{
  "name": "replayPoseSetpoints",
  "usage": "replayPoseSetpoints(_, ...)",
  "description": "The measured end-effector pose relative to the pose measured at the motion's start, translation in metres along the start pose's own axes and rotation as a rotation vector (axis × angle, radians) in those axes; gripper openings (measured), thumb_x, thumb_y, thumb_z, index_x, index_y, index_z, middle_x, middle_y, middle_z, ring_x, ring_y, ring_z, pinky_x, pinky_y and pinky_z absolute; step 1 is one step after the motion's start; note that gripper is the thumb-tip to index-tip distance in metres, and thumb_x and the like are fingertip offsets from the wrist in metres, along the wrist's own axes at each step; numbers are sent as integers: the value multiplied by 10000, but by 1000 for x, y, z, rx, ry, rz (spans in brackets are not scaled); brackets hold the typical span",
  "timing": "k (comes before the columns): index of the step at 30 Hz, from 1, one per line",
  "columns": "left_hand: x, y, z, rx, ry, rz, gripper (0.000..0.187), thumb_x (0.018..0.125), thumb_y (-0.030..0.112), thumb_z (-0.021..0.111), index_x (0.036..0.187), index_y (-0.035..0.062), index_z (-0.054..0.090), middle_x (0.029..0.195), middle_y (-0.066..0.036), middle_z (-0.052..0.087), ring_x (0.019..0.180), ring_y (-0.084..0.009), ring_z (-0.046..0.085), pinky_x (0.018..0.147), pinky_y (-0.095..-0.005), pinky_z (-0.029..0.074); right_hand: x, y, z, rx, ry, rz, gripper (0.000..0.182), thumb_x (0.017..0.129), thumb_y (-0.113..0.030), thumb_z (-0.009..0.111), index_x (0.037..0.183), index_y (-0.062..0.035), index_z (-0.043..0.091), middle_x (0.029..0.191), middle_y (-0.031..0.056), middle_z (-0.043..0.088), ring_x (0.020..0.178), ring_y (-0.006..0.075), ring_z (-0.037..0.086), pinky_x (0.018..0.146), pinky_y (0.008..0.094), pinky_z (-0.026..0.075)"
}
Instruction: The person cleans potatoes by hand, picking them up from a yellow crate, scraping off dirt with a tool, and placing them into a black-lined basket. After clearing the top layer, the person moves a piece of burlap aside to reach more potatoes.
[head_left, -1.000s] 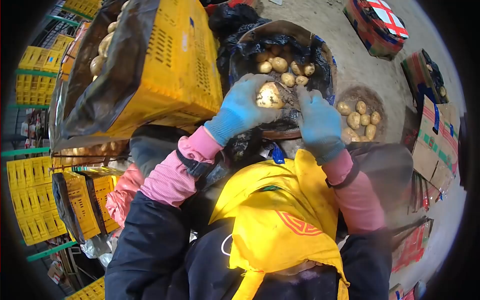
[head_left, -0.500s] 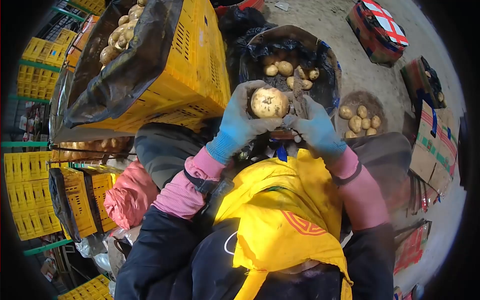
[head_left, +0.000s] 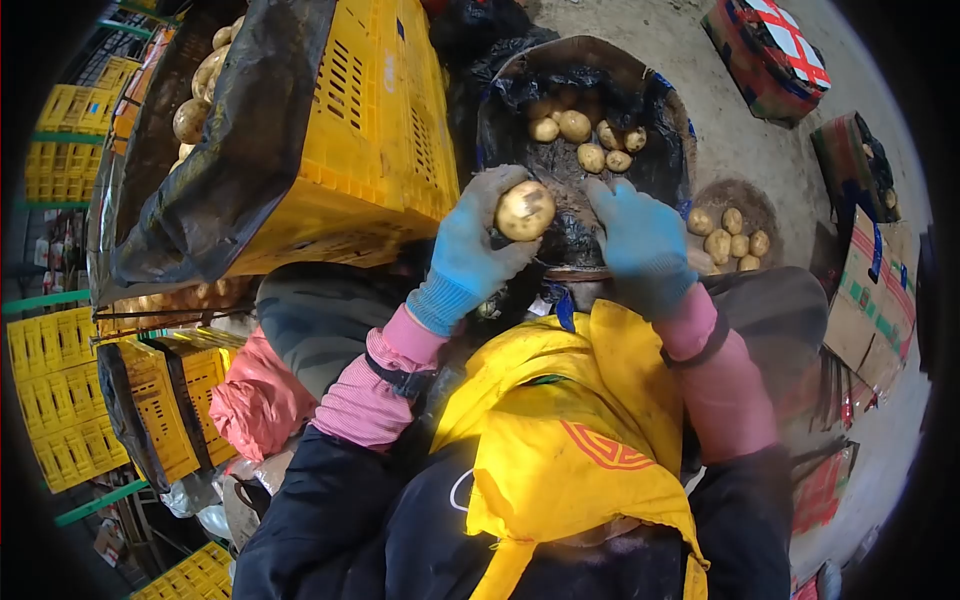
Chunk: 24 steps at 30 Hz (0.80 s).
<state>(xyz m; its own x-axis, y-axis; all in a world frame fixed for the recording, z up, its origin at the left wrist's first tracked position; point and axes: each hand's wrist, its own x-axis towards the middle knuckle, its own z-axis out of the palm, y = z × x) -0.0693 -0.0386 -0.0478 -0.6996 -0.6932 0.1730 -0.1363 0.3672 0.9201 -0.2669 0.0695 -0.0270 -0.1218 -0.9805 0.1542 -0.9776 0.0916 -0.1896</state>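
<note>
Potato held in the left hand beside a lined container

A grey floor point(head_left: 690, 65) spreads along the upper right. The large yellow crate point(head_left: 385, 110) stands at the left, tilted in view, with a dark liner point(head_left: 220, 190) folded over its edge and crate potatoes point(head_left: 190, 120) inside. A yellow apron point(head_left: 560, 400) covers the person's lap. Ahead of it is a container point(head_left: 603, 46) lined with black plastic point(head_left: 500, 120). A taped bundle point(head_left: 770, 65), red and white on top, lies on the floor at the upper right.

The right hand point(head_left: 645, 235), gloved in blue and grey, reaches over the container's near right part; whether its grip holds anything, I cannot tell. The left hand point(head_left: 468, 245), gloved alike, has its grip curled around one potato point(head_left: 525, 210), pale with dark patches, over the container's near left side. Smaller potatoes point(head_left: 575, 126) lie in the container's far part; others point(head_left: 718, 246) sit grouped to its right.
</note>
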Motion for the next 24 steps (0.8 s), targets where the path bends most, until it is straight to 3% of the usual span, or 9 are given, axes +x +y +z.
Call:
replayPoseSetpoints(3, -3, -5, -1, -205, 27, -44, 750, 733, -119, 727, 1418, 8, 451, 1415, -113, 503, 1285, -196, 539, 1108, -333, 441, 9, 23, 22, -54, -174, 136, 419, 853, -90, 613, 1272, -86, 611, 976, 155, 679, 832, 311, 686, 677, 411, 552)
replayPoseSetpoints(6, -4, 1, -3, -204, 57, 12, 746, 722, -108, 730, 1408, 15, 465, 1445, -136, 473, 1321, -220, 512, 1126, -344, 420, 4, 34, 38, 350, 275, -105, 382, 917, -134, 635, 1292, -72, 600, 916, 120, 685, 696, 216, 664, 586, 343, 532)
replayPoseSetpoints(9, -4, 3, -5, -202, 54, 146, 753, 717, -74, 735, 1417, 19, 471, 1451, -160, 448, 1362, -249, 472, 1150, -360, 386, 8, -3, -14, 1549, -314, 444, 410, 957, -180, 658, 1336, -53, 569, 897, 57, 679, 625, 113, 615, 546, 249, 502)
replayPoseSetpoints(12, -2, 9, -2, -177, 26, 273, 769, 738, -44, 738, 1447, 19, 446, 1464, -167, 435, 1397, -262, 435, 1155, -383, 384, 7, -11, -28, 1852, -503, 385, 442, 967, -163, 669, 1372, -42, 538, 939, 9, 660, 606, 49, 551, 541, 188, 470)
replayPoseSetpoints(14, -7, 9, 2, -168, 25, 268, 809, 752, -23, 749, 1483, 23, 406, 1475, -169, 425, 1419, -266, 407, 1154, -393, 387, 5, -19, -22, 1886, -302, 324, 487, 945, -117, 685, 1395, -42, 518, 991, 23, 665, 622, 52, 561, 546, 192, 477)
replayPoseSetpoints(17, -10, 33, 9, -630, 15, -8, 870, 772, -30, 756, 1527, 25, 329, 1491, -155, 414, 1409, -242, 419, 1145, -382, 402, 5, -24, -9, 1933, -120, 227, 557, 907, -47, 708, 1422, -41, 497, 1082, 45, 658, 688, 59, 586, 590, 201, 505)
replayPoseSetpoints(18, -10, 37, 5, -611, -25, -119, 891, 792, -36, 765, 1541, 22, 285, 1478, -132, 433, 1362, -217, 468, 1127, -360, 424, 4, -24, -7, 1927, -118, 240, 562, 905, -37, 706, 1426, -40, 494, 1092, 44, 658, 716, 72, 597, 617, 219, 520)
replayPoseSetpoints(21, -12, 35, 2, -648, 2, -179, 872, 792, -59, 768, 1529, 14, 309, 1433, -113, 489, 1293, -202, 533, 1095, -333, 454, 3, -29, 2, 1833, -7, 207, 576, 896, -41, 705, 1429, -32, 489, 1155, 80, 665, 798, 160, 645, 711, 291, 551)
replayPoseSetpoints(24, -14, 37, 0, -610, 66, -169, 845, 787, -53, 789, 1507, 10, 352, 1384, -104, 540, 1248, -187, 560, 1063, -315, 480, 0, -18, 4, 1091, 195, 75, 557, 888, -72, 683, 1415, -48, 503, 1206, 140, 655, 904, 290, 679, 799, 369, 556)
